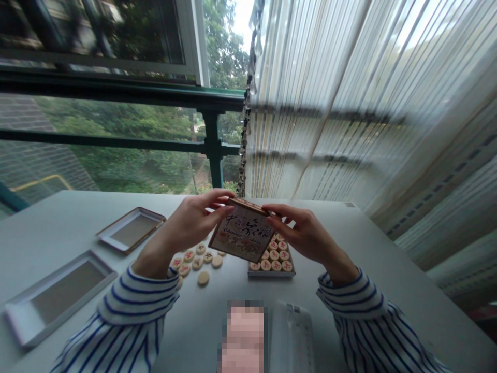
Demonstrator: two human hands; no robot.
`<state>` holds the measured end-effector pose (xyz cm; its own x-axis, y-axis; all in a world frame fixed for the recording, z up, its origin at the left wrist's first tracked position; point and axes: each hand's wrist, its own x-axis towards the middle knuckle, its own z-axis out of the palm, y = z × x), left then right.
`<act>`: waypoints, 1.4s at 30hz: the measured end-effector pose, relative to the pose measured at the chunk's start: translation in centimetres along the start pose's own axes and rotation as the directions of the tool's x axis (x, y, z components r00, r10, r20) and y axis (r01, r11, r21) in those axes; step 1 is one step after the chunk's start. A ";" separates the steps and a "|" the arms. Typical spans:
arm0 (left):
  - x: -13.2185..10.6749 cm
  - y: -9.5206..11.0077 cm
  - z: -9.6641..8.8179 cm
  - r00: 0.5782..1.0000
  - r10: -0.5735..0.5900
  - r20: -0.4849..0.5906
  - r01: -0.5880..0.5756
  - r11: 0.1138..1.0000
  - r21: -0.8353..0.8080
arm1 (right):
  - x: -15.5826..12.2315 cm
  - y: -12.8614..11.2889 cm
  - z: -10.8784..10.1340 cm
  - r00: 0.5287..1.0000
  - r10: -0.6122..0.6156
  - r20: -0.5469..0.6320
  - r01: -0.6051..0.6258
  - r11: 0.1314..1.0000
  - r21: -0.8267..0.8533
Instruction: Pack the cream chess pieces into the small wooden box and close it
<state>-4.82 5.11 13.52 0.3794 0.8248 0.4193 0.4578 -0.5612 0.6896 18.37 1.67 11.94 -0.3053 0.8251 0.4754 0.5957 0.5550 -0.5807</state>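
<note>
Both my hands hold a Chinese chess box lid (243, 231) tilted up above the table. My left hand (194, 220) grips its left edge with fingers curled over the top. My right hand (301, 233) pinches its right edge. Under the lid sits the box tray (272, 273), filled with round wooden chess pieces (276, 257) in rows. Several loose pieces (196, 261) lie on the table by my left wrist. Both sleeves are white with blue stripes.
Two shallow trays lie at the left, a brown-rimmed one (131, 229) and a larger white one (54, 295). A white object (291, 331) sits near the front edge. Beyond the grey table (388, 269) are a window railing and white vertical blinds (368, 103).
</note>
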 end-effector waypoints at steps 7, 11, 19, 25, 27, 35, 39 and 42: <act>0.1 -0.6 0.0 0.999 -0.040 -0.013 0.040 0.998 -0.052 | 0.1 0.7 0.1 0.997 0.047 -0.059 -0.042 0.996 0.080; 0.2 -0.8 0.1 0.995 -0.088 -0.037 0.083 0.990 -0.116 | 0.1 1.0 0.2 0.992 0.121 -0.034 -0.110 0.964 0.241; 0.3 -0.6 0.4 0.985 -0.162 -0.057 0.142 0.955 -0.259 | 0.1 1.6 0.6 0.982 0.187 0.043 -0.187 0.886 0.425; 0.5 -0.6 0.5 0.980 -0.186 -0.064 0.159 0.942 -0.296 | 0.2 1.5 0.5 0.979 0.195 0.057 -0.198 0.854 0.480; 0.4 -0.7 0.7 0.980 -0.195 -0.031 0.178 0.939 -0.296 | 0.2 1.5 0.4 0.976 0.212 0.042 -0.206 0.850 0.485; 0.1 -1.2 1.4 0.961 -0.215 0.176 0.244 0.955 -0.168 | 0.4 1.8 -0.2 0.953 0.299 -0.057 -0.246 0.867 0.433; 0.1 -1.5 1.5 0.954 -0.203 0.219 0.236 0.961 -0.140 | 0.5 1.9 -0.2 0.949 0.294 -0.111 -0.223 0.880 0.420; 0.1 -1.5 1.5 0.956 -0.193 0.222 0.229 0.962 -0.149 | 0.5 2.0 -0.2 0.947 0.292 -0.137 -0.212 0.884 0.416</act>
<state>-4.27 5.96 11.61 0.4523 0.8813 0.1366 0.4075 -0.3405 0.8474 19.52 3.17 11.19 -0.0134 0.9284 0.3714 0.2822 0.3599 -0.8893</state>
